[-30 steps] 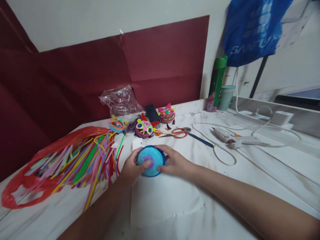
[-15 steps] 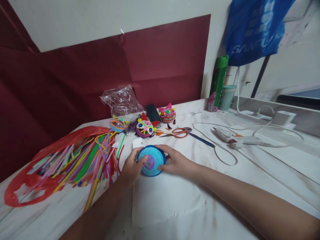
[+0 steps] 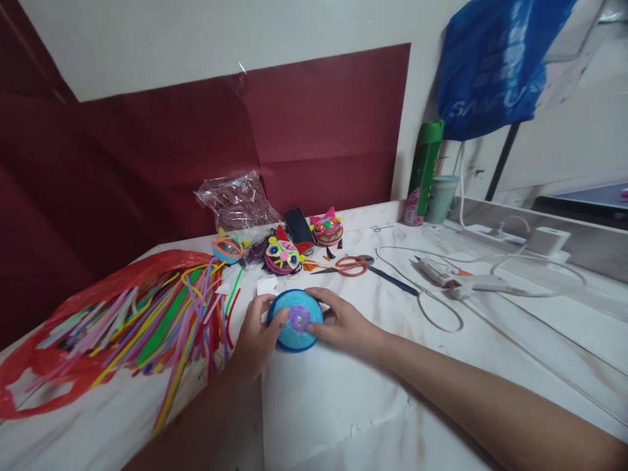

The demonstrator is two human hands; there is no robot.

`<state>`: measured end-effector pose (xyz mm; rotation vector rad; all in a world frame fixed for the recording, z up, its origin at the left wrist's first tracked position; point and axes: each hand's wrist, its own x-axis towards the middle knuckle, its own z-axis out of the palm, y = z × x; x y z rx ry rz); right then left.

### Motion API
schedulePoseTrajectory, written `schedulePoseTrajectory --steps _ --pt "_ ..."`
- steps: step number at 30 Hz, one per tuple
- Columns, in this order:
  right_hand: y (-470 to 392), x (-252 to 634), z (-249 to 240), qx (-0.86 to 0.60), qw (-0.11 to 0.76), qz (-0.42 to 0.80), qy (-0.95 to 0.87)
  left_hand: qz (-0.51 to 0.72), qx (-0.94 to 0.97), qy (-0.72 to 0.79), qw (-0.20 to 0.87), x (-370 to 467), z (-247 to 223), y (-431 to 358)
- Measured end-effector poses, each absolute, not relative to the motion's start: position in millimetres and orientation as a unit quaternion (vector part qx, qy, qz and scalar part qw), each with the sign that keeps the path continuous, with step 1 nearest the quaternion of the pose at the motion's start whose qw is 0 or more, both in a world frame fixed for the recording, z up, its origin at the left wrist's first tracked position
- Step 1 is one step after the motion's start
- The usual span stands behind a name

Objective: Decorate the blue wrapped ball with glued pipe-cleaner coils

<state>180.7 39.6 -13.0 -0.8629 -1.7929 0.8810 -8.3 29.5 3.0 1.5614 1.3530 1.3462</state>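
A round blue disc with a purple centre is held between both hands over a white paper sheet. My left hand grips its left edge, the thumb resting on the face near the purple part. On the right side, my right hand pinches the disc, fingers at the upper edge and thumb on the face. Just behind it sits a colourful face-like ornament with blue eyes. Orange-handled scissors lie beyond my right hand.
Colourful pipe cleaners spread over a red plastic bag at left. Two more ornaments, a black phone and clear plastic stand behind. Rightward are dark-handled pliers, a glue gun, cables, a green can and a cup.
The view has shifted slightly. Both hands still hold the disc, whose purple centre now faces the camera more squarely, with my right thumb nearer to it.
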Motion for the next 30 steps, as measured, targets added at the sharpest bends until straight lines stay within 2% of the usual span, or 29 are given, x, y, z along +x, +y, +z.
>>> schedulePoseTrajectory --steps 3,7,9,12,15,20,26,30 --pt "40 181 -14 -0.359 0.462 0.366 -0.724 0.5 0.642 0.468 0.344 -7 4 28" --pt "38 181 -12 -0.362 0.458 0.356 -0.73 0.438 0.735 0.456 0.243 -10 2 33" --pt "43 183 -8 -0.364 0.457 0.327 -0.743 0.421 0.741 0.487 0.191 -11 -2 38" --pt "63 200 3 -0.44 0.428 0.232 -0.754 0.443 0.679 0.557 0.179 -10 -5 44" --pt "90 240 20 -0.602 0.359 0.099 -0.706 0.443 0.664 0.575 0.18 -9 -5 44" --pt "106 334 29 -0.752 0.25 0.003 -0.61 0.385 0.745 0.532 0.117 -17 -11 48" --pt "80 413 11 -0.804 0.048 -0.042 -0.592 0.38 0.744 0.542 0.089 -22 -19 56" --pt "72 429 4 -0.78 -0.028 -0.048 -0.623 0.384 0.74 0.546 0.083 -21 -20 55"
